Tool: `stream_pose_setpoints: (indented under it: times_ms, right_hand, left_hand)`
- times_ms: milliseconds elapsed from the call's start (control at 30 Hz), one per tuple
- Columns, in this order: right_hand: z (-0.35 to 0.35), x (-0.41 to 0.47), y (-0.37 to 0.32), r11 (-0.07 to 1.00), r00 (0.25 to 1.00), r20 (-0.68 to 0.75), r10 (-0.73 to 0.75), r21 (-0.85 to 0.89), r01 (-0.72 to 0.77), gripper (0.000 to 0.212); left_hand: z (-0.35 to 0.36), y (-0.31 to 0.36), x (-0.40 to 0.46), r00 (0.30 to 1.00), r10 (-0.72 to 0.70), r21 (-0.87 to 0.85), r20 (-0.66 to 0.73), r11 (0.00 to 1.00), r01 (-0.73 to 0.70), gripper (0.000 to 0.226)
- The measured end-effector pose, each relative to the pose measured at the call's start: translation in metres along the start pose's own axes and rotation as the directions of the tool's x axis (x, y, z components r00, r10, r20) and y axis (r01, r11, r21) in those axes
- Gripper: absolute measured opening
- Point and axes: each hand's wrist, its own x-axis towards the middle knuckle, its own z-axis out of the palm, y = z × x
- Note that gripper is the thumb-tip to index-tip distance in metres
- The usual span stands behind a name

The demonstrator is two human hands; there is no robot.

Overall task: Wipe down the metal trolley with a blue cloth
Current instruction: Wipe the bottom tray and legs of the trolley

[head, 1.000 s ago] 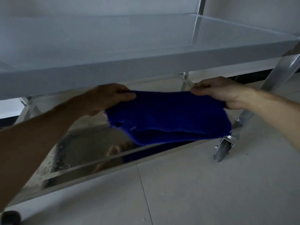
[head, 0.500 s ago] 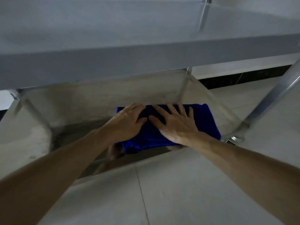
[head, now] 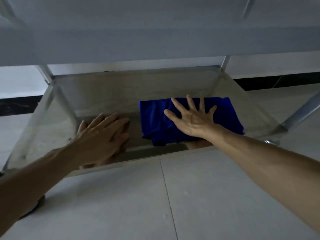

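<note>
Hands first: your right hand (head: 192,118) lies flat on the soft, folded blue cloth (head: 155,122), with its fingers (head: 190,103) spread wide and straight. It grips nothing; it just presses down. Your left hand (head: 103,134) rests flat on the bare metal beside the cloth, fingers straight and close together, holding nothing at all.

That blue cloth sits on the shiny bottom shelf (head: 121,90) of the silver metal trolley (head: 155,40), toward the right side and close to the front edge. The big grey top shelf hangs over it and hides part of the back. Pale floor tiles (head: 225,196) show in front of you.

The cloth looks light, soft and floppy. It has bunched up a little at its near edge, so it may fold over or ball up as you push it. A flat palm in the middle, as you have now, looks like the best hold, because it keeps the cloth spread out. The steel shelf looks smooth, so the cloth should slide easily; press down well or your hand may slip off it.

The shelf looks dull and streaky on the left and at the back, so much of it likely still needs wiping. Mind the thin rim at the front as you sweep toward it.
</note>
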Motion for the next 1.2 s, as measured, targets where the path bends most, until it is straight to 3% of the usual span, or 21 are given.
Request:
stream_pose_setpoints:
  times_ms: [133,267,433,500,567,700,833,967,1033,1133,1200]
  right_hand:
    - [-0.007,0.019,-0.052,0.985,0.994,0.064,-0.088,0.155,0.078,0.092]
    - [0.007,0.012,-0.096,0.954,0.952,0.066,-0.299,-0.004,0.3,0.086]
    - [0.01,-0.011,-0.048,0.91,0.91,0.043,-0.413,-0.028,0.414,0.073]
    - [0.005,-0.019,-0.002,0.932,0.933,0.001,-0.36,-0.038,0.359,0.074]
    - [-0.01,-0.018,0.051,0.976,0.976,-0.001,-0.217,-0.038,0.216,0.077]
    - [-0.038,0.015,0.131,0.996,0.998,-0.008,0.058,-0.062,-0.059,0.064]
    - [-0.042,0.068,0.145,0.979,0.973,-0.116,0.198,-0.018,-0.202,0.052]
    - [-0.048,0.118,0.113,0.94,0.93,-0.14,0.34,0.092,-0.329,0.046]
    - [-0.049,0.135,0.085,0.964,0.961,-0.091,0.261,0.078,-0.255,0.056]
    - [-0.034,0.139,0.021,0.998,0.996,-0.086,0.007,0.059,-0.002,0.062]
    - [-0.018,0.124,-0.027,0.976,0.974,-0.09,-0.206,0.049,0.211,0.064]
  left_hand:
    - [-0.007,-0.009,0.009,0.997,-0.071,-0.122,0.026,0.99,0.074,0.057]
    - [-0.007,-0.011,0.007,0.996,-0.074,-0.146,-0.05,0.987,0.066,0.039]
    - [-0.002,-0.005,0.021,0.966,-0.173,-0.12,-0.19,0.981,0.152,0.038]
    - [0.003,-0.004,0.026,0.962,-0.191,-0.132,-0.195,0.977,0.168,0.052]
    - [0.009,-0.003,0.029,0.964,-0.203,-0.1,-0.171,0.977,0.188,0.059]
    - [0.013,-0.001,0.03,0.961,-0.23,-0.064,-0.151,0.973,0.223,0.05]
    - [-0.007,0.002,0.055,0.973,-0.185,-0.193,-0.141,0.969,0.156,0.038]
    - [-0.009,0.022,0.087,0.99,-0.099,-0.128,0.097,0.986,0.111,0.053]
    - [-0.008,0.027,0.093,0.975,-0.133,-0.097,0.176,0.984,0.151,0.058]
    - [-0.008,0.028,0.092,0.974,-0.143,-0.106,0.174,0.981,0.163,0.062]
    - [-0.008,0.028,0.09,0.981,-0.137,-0.106,0.14,0.983,0.153,0.058]
